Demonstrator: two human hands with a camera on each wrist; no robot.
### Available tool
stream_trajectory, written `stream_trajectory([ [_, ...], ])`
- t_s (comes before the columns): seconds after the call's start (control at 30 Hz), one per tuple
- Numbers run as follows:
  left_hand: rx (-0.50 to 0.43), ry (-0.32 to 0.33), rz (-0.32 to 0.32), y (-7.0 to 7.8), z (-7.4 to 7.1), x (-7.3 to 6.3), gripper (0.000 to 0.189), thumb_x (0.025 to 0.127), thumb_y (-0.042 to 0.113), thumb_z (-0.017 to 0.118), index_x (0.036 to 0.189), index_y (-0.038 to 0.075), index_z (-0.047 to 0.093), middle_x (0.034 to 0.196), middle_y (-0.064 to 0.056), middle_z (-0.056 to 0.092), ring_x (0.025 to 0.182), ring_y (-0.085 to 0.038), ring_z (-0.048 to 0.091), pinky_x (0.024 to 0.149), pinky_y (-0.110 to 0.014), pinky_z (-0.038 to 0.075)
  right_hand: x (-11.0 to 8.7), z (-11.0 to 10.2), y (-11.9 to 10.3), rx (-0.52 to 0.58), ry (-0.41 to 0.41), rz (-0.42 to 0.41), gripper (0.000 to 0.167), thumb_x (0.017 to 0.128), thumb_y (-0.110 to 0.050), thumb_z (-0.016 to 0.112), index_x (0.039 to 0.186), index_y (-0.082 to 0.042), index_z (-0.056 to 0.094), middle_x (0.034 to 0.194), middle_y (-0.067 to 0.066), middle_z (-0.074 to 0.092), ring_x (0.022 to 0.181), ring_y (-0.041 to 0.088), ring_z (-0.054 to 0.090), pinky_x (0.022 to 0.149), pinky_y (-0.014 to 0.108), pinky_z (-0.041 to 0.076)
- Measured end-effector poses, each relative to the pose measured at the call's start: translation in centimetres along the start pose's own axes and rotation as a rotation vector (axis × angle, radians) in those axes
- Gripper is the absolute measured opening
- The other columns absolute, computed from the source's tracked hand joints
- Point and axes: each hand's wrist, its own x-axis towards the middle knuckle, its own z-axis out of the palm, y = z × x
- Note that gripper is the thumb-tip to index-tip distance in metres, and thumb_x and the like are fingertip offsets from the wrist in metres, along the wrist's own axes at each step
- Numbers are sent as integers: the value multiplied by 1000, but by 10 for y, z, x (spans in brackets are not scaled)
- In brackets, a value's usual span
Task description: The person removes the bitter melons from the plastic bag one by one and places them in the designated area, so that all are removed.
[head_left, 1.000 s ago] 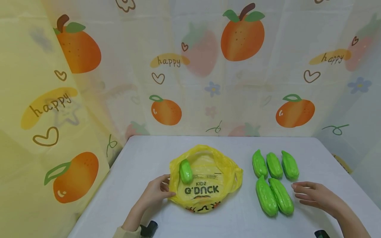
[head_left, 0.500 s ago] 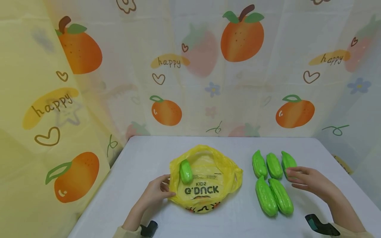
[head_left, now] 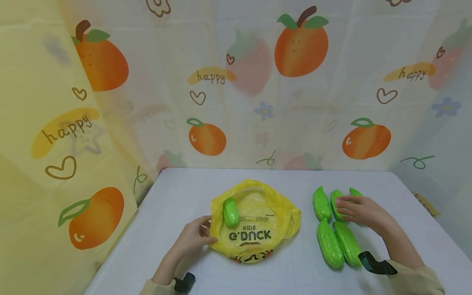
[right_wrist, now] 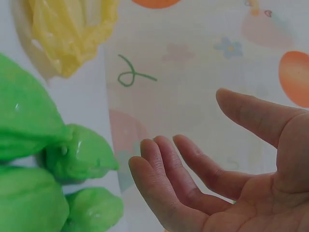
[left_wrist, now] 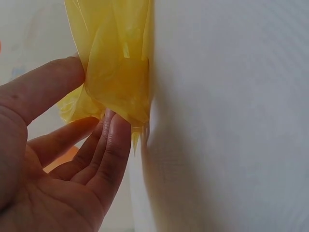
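Note:
A yellow plastic bag (head_left: 284,209) lies with its mouth spread on the table, and one glossy green cucumber-like vegetable (head_left: 230,213) shows inside at its left. My left hand (head_left: 194,237) holds the bag's left edge; in the left wrist view the yellow plastic (left_wrist: 118,87) passes between thumb and curled fingers. On the right, several more of these vegetables (head_left: 330,246) lie in two rows. Over the back row hovers my right hand (head_left: 363,211), fingers loosely bent, hiding parts of two of them. Nothing is in its grasp in the right wrist view.
The table is covered with a white cloth (head_left: 177,188). Behind it hangs a fruit-printed curtain (head_left: 162,61), with further curtain along the left and right sides. A dark band (head_left: 377,264) is on the right wrist.
My right hand has moved left and away from me, from beside the front row to over the back row. The left hand, bag and vegetables stay put.

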Motion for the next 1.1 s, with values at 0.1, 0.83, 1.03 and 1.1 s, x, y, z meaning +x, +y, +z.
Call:
stream_trajectory([
  [0.1, -2, 3, -1, 1, -1, 0, 70, 69, 21, 84, 131, 7, 54, 105, -8, 64, 78, -13, 60, 66, -22, 51, 6, 5, -6, 32, -12, -22, 67, 98, -35, 49, 139, 15, 29, 140, 34, 38, 123, 38, 52, 93, 34, 51],
  [0.83, -9, -2, 5, -4, -1, 1, 69, 70, 17, 84, 131, 6, 54, 105, -8, 63, 76, -11, 60, 65, -21, 51, 50, 47, -51, 143, -62, -4, 61, 96, -32, 56, 136, 10, 39, 135, 28, 49, 117, 32, 57, 95, 39, 49],
  [1.03, -1, 2, 15, -5, -1, 0, 68, 70, 18, 83, 131, 6, 54, 105, -8, 63, 76, -12, 60, 65, -20, 51, 62, 61, -60, 158, -59, 14, 60, 94, -32, 58, 135, 9, 41, 132, 27, 52, 112, 29, 60, 93, 39, 50],
  [1.1, 0, 2, 17, -5, -1, -1, 68, 71, 18, 83, 131, 6, 54, 105, -8, 63, 76, -11, 60, 65, -21, 51, 65, 66, -63, 152, -58, 18, 59, 94, -32, 59, 134, 8, 42, 131, 27, 52, 115, 34, 58, 94, 40, 50],
])
